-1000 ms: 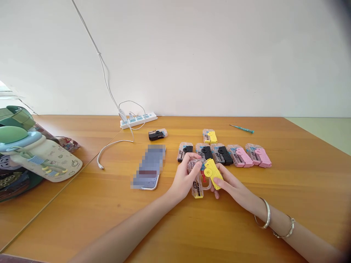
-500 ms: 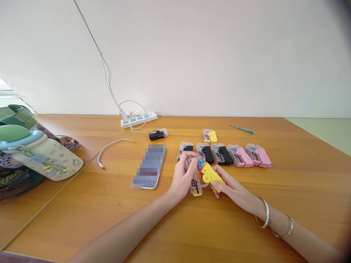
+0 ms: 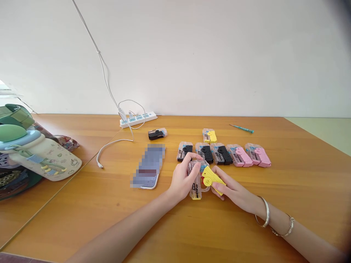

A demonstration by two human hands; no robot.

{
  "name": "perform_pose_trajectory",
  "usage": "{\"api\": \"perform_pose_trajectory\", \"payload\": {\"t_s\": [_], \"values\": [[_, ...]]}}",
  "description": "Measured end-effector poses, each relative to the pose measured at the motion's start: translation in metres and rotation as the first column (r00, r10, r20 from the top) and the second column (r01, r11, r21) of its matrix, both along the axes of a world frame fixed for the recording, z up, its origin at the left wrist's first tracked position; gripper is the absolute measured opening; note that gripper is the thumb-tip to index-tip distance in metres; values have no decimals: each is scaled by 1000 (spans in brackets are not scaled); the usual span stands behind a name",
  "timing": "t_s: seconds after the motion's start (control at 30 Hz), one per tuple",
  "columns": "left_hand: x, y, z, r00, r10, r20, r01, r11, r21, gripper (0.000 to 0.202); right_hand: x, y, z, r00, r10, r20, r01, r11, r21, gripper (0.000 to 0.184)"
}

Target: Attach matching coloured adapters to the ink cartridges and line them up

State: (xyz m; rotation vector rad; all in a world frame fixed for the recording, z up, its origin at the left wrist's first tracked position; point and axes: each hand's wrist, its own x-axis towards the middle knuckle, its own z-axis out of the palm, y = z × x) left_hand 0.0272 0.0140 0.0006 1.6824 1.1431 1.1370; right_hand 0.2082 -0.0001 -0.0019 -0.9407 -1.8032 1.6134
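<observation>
Both my hands grip one mini water gun [image 3: 196, 189], a clear toy with a yellow part and "WATER" printed on its side. My left hand [image 3: 183, 175] is closed around its clear upper end. My right hand [image 3: 230, 188] pinches the yellow part, which sits at an angle to the clear body. Just beyond my hands lies a row of folded water guns: several with black parts, such as the black water gun [image 3: 225, 155], and two with pink parts, one being the pink water gun [image 3: 261, 156]. Behind the row is a folded yellow water gun [image 3: 212, 136].
A phone [image 3: 152, 166] lies left of my hands. Farther back are another black water gun [image 3: 157, 134] and a white power strip [image 3: 139, 119] with a white cable [image 3: 115, 141]. A thin screwdriver [image 3: 242, 128] rests at the back right. A cream bottle [image 3: 56, 157] leans at the far left.
The water gun in my hands has come slightly lower and nearer to me. My right fingers have shifted a little on the yellow part. The things on the table have stayed in place.
</observation>
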Motion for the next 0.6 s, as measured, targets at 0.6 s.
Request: {"api": "perform_pose_trajectory", "payload": {"t_s": [0.6], "values": [[2,-2,-4,998,-18,62,21,998,-55,18,-3,0,-1,1000,-26,3,26,999,-20,32]]}}
